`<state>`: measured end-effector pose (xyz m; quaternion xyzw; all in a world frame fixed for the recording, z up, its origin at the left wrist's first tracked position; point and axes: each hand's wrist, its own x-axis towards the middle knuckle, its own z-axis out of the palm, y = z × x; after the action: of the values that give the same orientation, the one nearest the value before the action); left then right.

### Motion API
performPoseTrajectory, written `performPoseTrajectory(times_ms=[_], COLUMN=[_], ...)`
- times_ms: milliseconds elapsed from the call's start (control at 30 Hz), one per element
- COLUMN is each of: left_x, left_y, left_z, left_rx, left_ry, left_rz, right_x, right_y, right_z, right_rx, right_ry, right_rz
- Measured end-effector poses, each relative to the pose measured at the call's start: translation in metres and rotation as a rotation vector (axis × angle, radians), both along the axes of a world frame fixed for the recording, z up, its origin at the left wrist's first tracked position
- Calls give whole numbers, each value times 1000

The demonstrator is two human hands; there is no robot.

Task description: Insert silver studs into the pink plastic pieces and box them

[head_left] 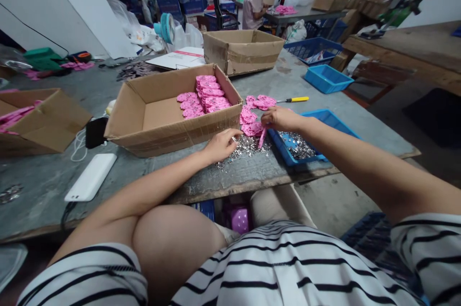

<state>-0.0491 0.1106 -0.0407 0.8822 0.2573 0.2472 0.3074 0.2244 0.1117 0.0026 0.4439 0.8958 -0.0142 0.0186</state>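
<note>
My right hand (279, 118) is closed on a pink piece (262, 138), which hangs on edge above the table beside the blue tray. Small silvery metal parts (248, 146) are heaped under and left of it. At the left side of that heap is my left hand (222, 144), its fingers curled, with something too small to make out at the fingertips. More pink pieces (248, 115) lie in a loose column between the cardboard box and my right hand. The blue tray (293, 161) holds more metal parts (300, 146), and my right forearm passes over its far side.
An open cardboard box (154, 135) with stacked pink pieces (211, 92) stands ahead-left. Behind are another box (252, 54), a yellow-handled tool (298, 99) and a small blue basket (328, 79). A white power bank (90, 177) lies left. A person (254, 3) sits farther back.
</note>
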Motion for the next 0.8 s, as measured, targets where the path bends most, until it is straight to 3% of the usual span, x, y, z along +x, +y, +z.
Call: performPoseTrajectory(times_ms=[67,133,267,400,467,567,667,800], left_x=[1,3,14,25,27,24,19,20], left_y=[2,3,-3,-17,-22,-23,-21,-22], left_z=[-2,-4,-3,6,11,15,17,18], left_rx=[-89,-245,-618,-801,-915,-1047,-1069,-1066], left_ry=[-20,-64,-314,-560,-598,-579,-545,-486], left_rz=[14,16,-66,-97,-49,22,97,127], right_x=[4,0,-42,-92,-100,-88,-65,-47], right_y=[-1,-7,-39,-76,-89,-104,-116,-125], right_z=[5,9,5,-16,-30,-50,-63,-67], right_rx=[-5,-26,-188,-376,-365,-233,-108,-21], right_ry=[211,552,1225,1468,1491,1365,1138,838], right_rz=[-58,-194,-530,-601,-635,-773,-875,-843])
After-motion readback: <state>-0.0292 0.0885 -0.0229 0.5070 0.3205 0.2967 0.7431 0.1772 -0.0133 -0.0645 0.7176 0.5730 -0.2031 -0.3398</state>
